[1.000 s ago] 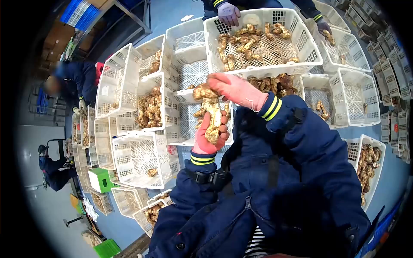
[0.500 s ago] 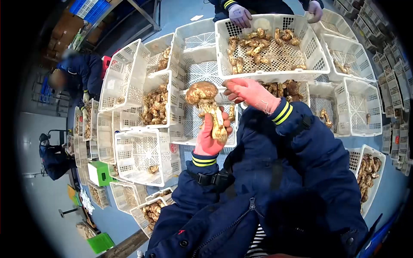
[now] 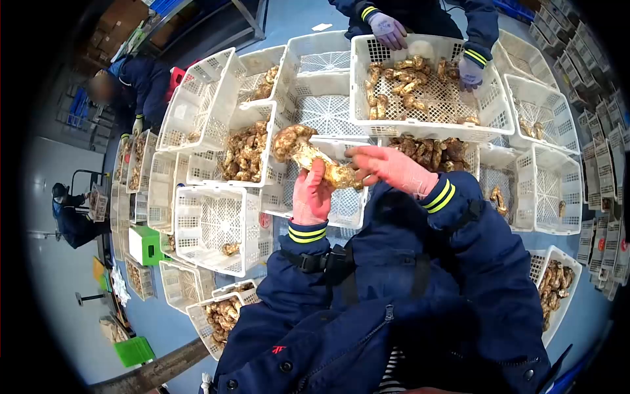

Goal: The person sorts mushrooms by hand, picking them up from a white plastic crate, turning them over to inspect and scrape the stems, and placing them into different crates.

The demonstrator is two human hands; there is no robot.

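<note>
A large brown mushroom [image 3: 303,152] with a thick pale stem lies tilted across my two pink-gloved hands, cap up to the left. My left hand [image 3: 311,196] grips the stem from below. My right hand [image 3: 388,167] pinches the stem's lower end at its right. Both hands hover over a white plastic basket [image 3: 348,203] straight ahead. My dark blue jacket sleeves with yellow cuff stripes fill the lower frame.
Many white lattice baskets surround me, several holding mushrooms [image 3: 246,152]. Across the big basket [image 3: 426,82] a person's gloved hands [image 3: 388,29] rest on its contents. Another person [image 3: 134,82] crouches at far left. A green crate [image 3: 144,244] sits at the lower left.
The mushroom has tipped from upright to slanting, cap leaning left. My right hand came down from beside the cap to grasp the stem's end. The view shifted slightly downward.
</note>
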